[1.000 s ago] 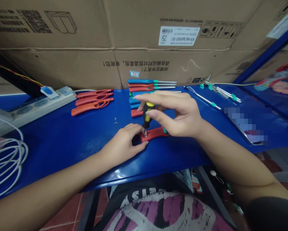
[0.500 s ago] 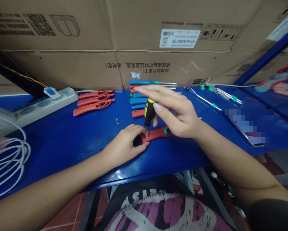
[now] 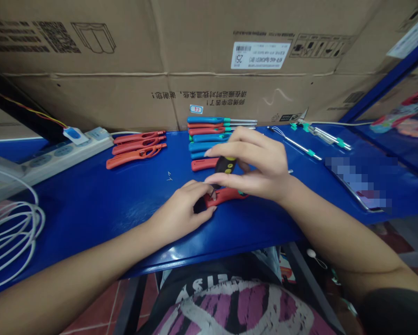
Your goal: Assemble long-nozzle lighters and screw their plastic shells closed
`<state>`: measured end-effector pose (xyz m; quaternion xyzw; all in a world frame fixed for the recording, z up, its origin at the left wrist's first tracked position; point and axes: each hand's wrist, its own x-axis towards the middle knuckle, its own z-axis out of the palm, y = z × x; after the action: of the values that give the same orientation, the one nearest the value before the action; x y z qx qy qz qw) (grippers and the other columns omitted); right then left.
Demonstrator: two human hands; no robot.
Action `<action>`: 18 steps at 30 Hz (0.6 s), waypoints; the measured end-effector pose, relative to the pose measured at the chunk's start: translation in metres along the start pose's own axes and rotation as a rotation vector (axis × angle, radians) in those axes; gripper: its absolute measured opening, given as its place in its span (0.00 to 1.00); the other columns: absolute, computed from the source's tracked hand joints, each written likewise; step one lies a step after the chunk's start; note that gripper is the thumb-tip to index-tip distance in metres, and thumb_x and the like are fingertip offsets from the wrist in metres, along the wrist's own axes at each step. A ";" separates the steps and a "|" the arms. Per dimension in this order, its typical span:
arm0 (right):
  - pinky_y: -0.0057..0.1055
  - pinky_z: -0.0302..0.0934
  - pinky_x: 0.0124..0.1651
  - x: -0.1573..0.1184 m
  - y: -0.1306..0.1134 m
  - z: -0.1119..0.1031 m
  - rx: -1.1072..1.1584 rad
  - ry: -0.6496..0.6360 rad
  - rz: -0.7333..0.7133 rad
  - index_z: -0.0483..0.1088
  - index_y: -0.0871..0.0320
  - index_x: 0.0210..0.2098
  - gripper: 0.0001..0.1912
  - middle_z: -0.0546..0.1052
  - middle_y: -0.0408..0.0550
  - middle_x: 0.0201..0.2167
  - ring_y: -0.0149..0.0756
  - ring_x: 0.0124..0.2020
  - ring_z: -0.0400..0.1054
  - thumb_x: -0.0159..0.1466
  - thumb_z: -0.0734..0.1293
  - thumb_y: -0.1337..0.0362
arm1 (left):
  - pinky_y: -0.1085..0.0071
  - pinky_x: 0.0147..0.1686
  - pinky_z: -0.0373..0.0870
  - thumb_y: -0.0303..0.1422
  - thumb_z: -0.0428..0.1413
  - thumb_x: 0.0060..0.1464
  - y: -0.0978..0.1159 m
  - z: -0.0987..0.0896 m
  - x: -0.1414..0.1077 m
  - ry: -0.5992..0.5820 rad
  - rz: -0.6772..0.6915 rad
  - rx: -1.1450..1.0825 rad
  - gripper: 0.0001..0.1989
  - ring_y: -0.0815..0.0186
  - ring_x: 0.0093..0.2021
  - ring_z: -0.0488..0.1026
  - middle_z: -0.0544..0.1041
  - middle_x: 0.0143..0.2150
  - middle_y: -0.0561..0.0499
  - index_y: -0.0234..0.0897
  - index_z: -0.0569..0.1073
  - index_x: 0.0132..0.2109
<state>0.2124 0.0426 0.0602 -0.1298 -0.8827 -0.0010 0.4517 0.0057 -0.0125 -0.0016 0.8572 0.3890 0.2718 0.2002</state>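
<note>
My left hand (image 3: pixel 182 204) pinches the left end of a red long-reach lighter (image 3: pixel 226 195) lying on the blue table. A bit of green shows near the lighter's right end, and its far end is hidden behind my right hand. My right hand (image 3: pixel 257 163) grips a black and yellow screwdriver (image 3: pixel 227 165) between thumb and fingers. The screwdriver is tilted, its shaft running down to the lighter beside my left fingertips. Whether its tip sits in the handle I cannot tell.
Behind my hands lie several blue and red lighters (image 3: pixel 203 146). Three red-orange handle shells (image 3: pixel 137 151) lie to the left, near a power strip (image 3: pixel 48 156) and coiled white cable (image 3: pixel 11 232). On the right are metal rods (image 3: pixel 301 146) and a phone (image 3: pixel 355 186). Cardboard (image 3: pixel 125 102) stands behind.
The screwdriver has tipped from nearly upright to leaning right. My right hand has turned from flattened over its top to gripping its handle from the side. My left hand stays on the lighter.
</note>
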 end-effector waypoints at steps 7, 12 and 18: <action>0.33 0.73 0.45 0.000 -0.005 0.002 0.070 -0.016 0.045 0.71 0.59 0.57 0.19 0.78 0.47 0.41 0.30 0.37 0.73 0.74 0.59 0.56 | 0.63 0.44 0.71 0.28 0.59 0.59 0.000 0.000 0.001 -0.020 -0.008 0.004 0.04 0.59 0.43 0.75 0.78 0.41 0.50 0.38 0.72 0.42; 0.37 0.72 0.47 0.001 -0.001 0.003 0.010 0.026 0.007 0.72 0.59 0.56 0.18 0.77 0.51 0.45 0.34 0.42 0.74 0.74 0.59 0.57 | 0.65 0.44 0.71 0.26 0.59 0.59 0.002 -0.001 0.002 -0.017 -0.002 -0.009 0.05 0.61 0.43 0.74 0.78 0.40 0.51 0.38 0.71 0.41; 0.32 0.72 0.43 0.001 -0.002 0.001 -0.030 0.069 -0.017 0.75 0.59 0.49 0.16 0.77 0.47 0.37 0.31 0.37 0.73 0.71 0.65 0.54 | 0.65 0.46 0.71 0.26 0.59 0.59 0.001 -0.001 0.001 -0.011 0.009 0.000 0.06 0.61 0.43 0.74 0.78 0.41 0.51 0.39 0.71 0.42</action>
<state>0.2105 0.0414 0.0604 -0.1287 -0.8675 -0.0225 0.4800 0.0070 -0.0121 0.0000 0.8604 0.3838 0.2680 0.2013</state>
